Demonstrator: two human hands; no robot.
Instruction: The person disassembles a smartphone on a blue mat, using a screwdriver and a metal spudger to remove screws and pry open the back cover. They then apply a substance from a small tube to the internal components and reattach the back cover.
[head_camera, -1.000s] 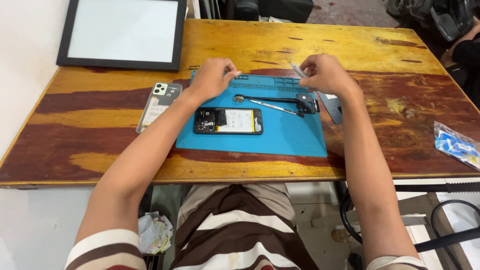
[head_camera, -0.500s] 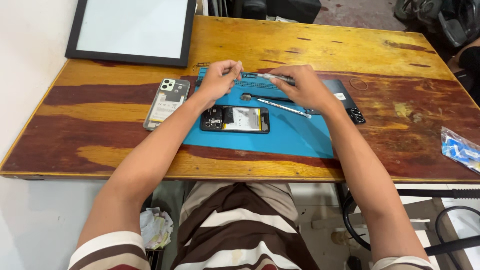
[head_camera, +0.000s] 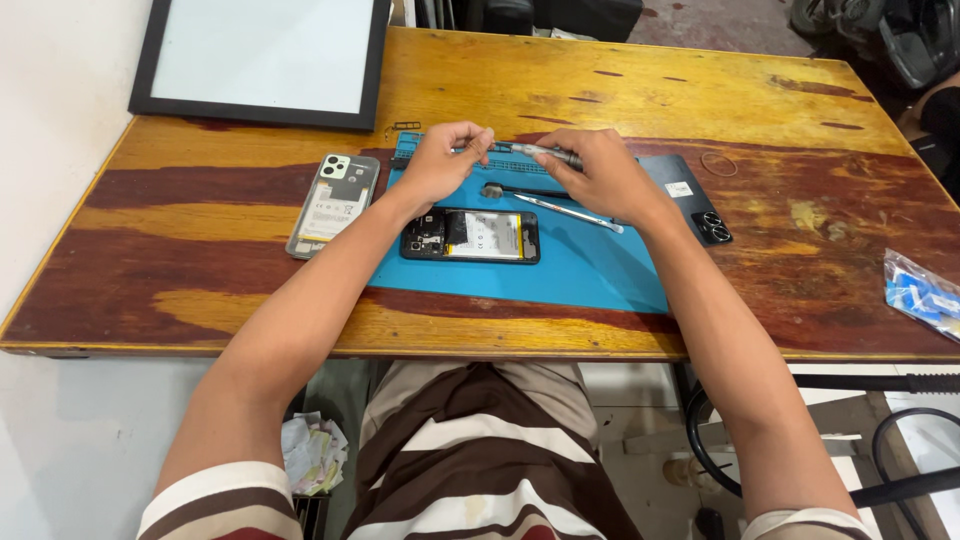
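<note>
A wooden tabletop (head_camera: 560, 90) streaked red and yellow carried everything, with a black-framed white board (head_camera: 262, 58) lying at its far left corner. A blue mat (head_camera: 590, 265) lay at the middle of the tabletop, and on it rested an opened phone (head_camera: 470, 235) with its insides showing, just below the hands. A second phone (head_camera: 334, 203) in a clear case lay face down off the mat's left edge, and a black back cover (head_camera: 690, 197) lay partly on the mat's right side. The right hand (head_camera: 600, 172) had its grip closed around a slim metal screwdriver (head_camera: 545, 153) held level above the mat's far edge, while the left hand (head_camera: 445, 160) pinched the tool's tip end between thumb and fingers. A thin metal pry tool (head_camera: 555, 205) lay on the mat between the hands and the opened phone.
</note>
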